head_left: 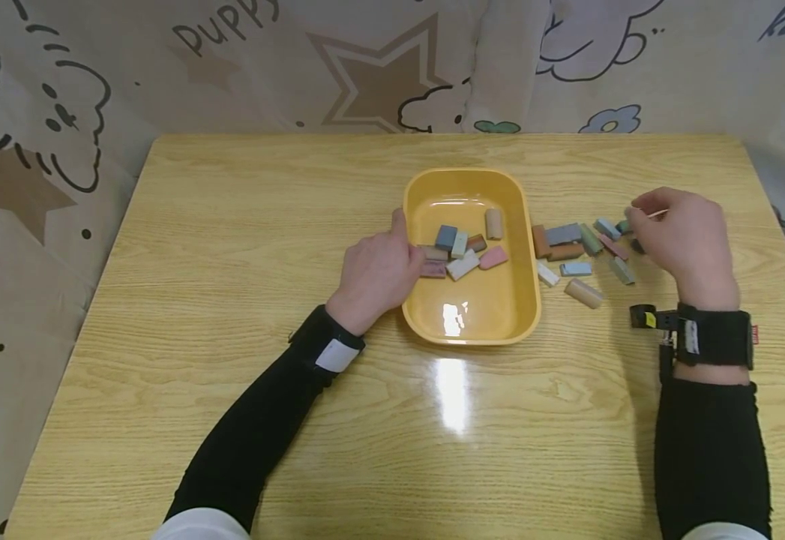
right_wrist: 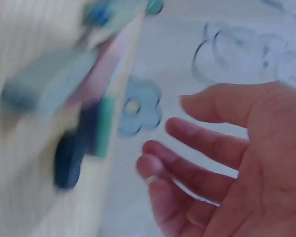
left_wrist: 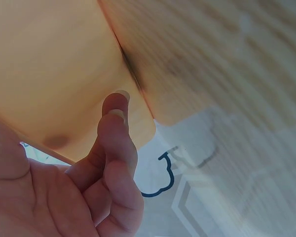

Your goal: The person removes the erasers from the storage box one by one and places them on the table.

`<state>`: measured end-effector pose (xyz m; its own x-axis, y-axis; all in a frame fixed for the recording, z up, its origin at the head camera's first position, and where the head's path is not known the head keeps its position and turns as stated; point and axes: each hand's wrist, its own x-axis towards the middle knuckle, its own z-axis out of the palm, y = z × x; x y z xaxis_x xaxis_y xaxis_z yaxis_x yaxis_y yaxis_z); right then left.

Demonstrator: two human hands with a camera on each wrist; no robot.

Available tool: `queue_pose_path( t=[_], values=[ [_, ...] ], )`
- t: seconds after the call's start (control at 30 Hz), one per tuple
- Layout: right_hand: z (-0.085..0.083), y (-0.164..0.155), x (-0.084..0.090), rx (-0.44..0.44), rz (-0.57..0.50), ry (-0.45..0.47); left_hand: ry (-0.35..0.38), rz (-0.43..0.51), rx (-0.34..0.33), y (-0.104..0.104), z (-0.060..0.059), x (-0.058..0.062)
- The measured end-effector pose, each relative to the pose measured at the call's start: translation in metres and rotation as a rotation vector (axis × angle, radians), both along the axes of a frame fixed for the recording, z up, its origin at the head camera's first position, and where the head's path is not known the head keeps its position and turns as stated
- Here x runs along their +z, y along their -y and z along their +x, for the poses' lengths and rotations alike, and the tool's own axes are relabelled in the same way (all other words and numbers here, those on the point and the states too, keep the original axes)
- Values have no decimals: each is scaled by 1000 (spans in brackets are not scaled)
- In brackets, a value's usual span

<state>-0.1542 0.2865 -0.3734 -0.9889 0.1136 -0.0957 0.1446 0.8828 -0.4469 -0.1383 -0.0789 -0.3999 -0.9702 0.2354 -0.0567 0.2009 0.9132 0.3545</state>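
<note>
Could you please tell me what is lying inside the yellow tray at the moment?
The yellow tray holds several small coloured blocks, among them blue, pink and white ones. The left hand rests on its rim and may cover more.

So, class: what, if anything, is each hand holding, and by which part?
Nothing is held. The left hand rests against the yellow tray's left rim; the right hand hovers empty over loose blocks.

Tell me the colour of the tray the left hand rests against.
Yellow tray; clearest in the head view.

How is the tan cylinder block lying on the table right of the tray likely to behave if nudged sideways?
The tan cylinder block lies on its curved side on the smooth, glossy table, so it would probably roll. It looks rigid and small, likely light.
</note>
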Motion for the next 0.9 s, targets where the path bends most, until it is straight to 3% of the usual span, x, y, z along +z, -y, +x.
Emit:
queue_pose_path(
  t=[0.2,0.43,0.63,0.9],
  values=[
    [-1,59,-3,200,-86,-35,-4,3,-3,0,0,0],
    [3,94,-16,299,-119,31,5,-2,-3,-1,-1,-1],
    [3,102,-28,294,-163,-26,10,2,-2,-1,-1,0],
    [4,108,-30,280,-234,-50,2,-26,-9,2,-1,3]
  ],
)
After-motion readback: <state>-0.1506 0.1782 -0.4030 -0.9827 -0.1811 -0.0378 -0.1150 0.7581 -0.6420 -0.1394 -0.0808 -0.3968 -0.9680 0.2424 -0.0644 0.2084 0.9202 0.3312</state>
